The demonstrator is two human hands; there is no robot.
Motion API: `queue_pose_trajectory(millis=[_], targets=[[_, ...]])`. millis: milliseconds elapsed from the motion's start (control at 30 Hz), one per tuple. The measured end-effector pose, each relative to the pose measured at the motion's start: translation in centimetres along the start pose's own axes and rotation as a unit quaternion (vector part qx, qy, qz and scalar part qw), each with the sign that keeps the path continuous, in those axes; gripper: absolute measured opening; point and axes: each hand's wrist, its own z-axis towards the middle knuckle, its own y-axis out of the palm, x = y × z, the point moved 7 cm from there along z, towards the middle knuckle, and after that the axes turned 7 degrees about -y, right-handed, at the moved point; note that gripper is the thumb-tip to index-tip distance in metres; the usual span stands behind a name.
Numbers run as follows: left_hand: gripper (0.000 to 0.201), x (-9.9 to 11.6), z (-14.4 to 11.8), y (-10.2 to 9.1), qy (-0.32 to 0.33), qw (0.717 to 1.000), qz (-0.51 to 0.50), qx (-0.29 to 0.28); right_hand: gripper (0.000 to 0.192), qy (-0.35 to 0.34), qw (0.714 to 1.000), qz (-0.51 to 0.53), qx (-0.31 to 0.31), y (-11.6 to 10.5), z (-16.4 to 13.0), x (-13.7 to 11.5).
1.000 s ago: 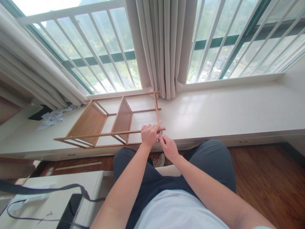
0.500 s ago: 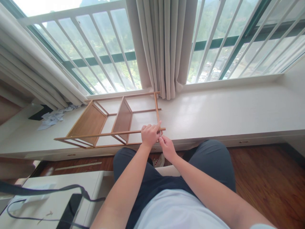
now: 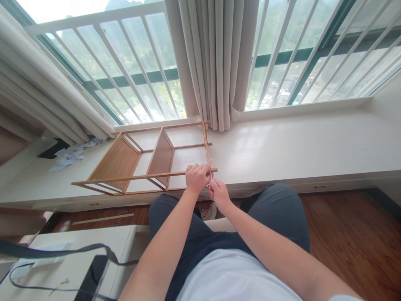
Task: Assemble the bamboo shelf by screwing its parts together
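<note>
We see a long white window ledge (image 3: 297, 146) running the width of the room below the railed window. On it lies a wooden shelf frame (image 3: 147, 156) on its side, its two board panels standing on edge and its thin rails reaching toward the ledge's near edge. At the far left of the ledge lie crumpled white papers (image 3: 70, 154), just beside a dark flat thing (image 3: 52, 148) we cannot make out. The gathered curtain (image 3: 219, 62) hangs down to the ledge just behind the frame's right end. To the right of the frame we see only the ledge's pale surface.
</note>
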Motion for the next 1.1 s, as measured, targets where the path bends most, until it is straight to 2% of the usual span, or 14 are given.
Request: queue_pose_trajectory(millis=[133, 300, 433, 633, 700, 800, 867, 933, 1033, 1100], targets=[[0.049, 0.0, 0.0, -0.1, -0.002, 1.0, -0.006, -0.003, 0.036, 0.052, 0.995, 0.088, -0.014, 0.6, -0.4, 0.2], [0.049, -0.1, -0.1, 0.2, 0.0, 1.0, -0.008, 0.005, 0.035, 0.105, 0.972, 0.192, -0.087, 1.5, -0.8, -0.2], [0.049, -0.1, -0.2, 0.2, 0.004, 1.0, -0.007, 0.014, 0.036, 0.127, 0.962, 0.213, -0.117, 1.6, -1.1, -0.5], [0.049, 0.0, 0.0, 0.1, 0.002, 1.0, 0.001, 0.007, 0.04, 0.13, 0.977, 0.129, -0.112, 0.6, -0.8, -0.1], [0.049, -0.1, 0.0, 0.1, 0.0, 1.0, 0.001, 0.004, 0.04, 0.096, 0.989, 0.058, -0.095, -0.1, -0.3, -0.3], [0.047, -0.2, 0.1, 0.3, -0.003, 1.0, 0.0, 0.004, 0.041, -0.003, 0.994, -0.089, -0.063, -1.3, 0.4, -1.8], [0.047, -0.2, 0.1, 0.4, -0.003, 1.0, -0.001, 0.003, 0.041, -0.079, 0.972, -0.214, -0.062, -1.5, 0.6, -3.5], [0.047, -0.3, 0.2, 0.5, -0.005, 1.0, -0.001, 0.001, 0.039, -0.134, 0.926, -0.347, -0.072, -1.4, 0.5, -5.0], [0.047, -0.4, 0.2, 0.6, -0.009, 1.0, -0.001, -0.002, 0.033, -0.16, 0.844, -0.507, -0.074, -1.2, 0.5, -6.2], [0.048, -0.4, 0.2, 0.6, -0.007, 1.0, 0.0, -0.002, 0.028, -0.165, 0.803, -0.568, -0.069, -1.1, 0.5, -6.6]])
